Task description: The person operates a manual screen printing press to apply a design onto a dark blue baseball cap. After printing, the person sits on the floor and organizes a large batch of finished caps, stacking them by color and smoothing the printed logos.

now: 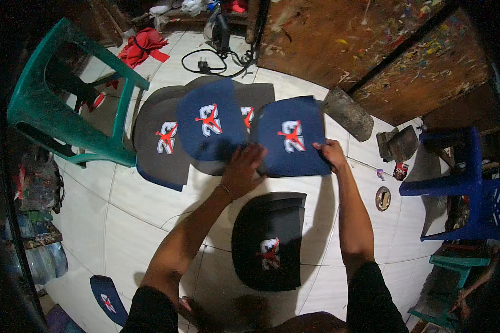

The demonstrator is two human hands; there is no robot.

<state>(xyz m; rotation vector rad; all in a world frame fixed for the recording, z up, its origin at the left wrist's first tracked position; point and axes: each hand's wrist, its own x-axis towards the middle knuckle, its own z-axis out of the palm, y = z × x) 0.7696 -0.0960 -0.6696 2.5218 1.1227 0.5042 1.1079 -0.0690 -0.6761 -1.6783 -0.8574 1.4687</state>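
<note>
My right hand (333,155) pinches the right edge of a dark blue fabric panel (272,119), rounded on one side, with a red and white print. My left hand (244,172) has its fingers stretched out over the lower left edge of that panel, by the neighbouring blue panel (191,133); whether it presses on either is hard to tell. Dark grey-brown panels (147,119) with the same print lie beneath and to the left, overlapping. Closer to me, a small stack of black panels (250,261) lies on the tiles. Another blue panel (103,288) sits at the lower left.
A green plastic chair (66,125) stands at the left, a blue one (469,166) at the right. A grey block (348,114) lies beyond my right hand. Farther back are a power tool (219,33) with its cord and a red cloth (141,47). Another person's hand (461,302) shows lower right.
</note>
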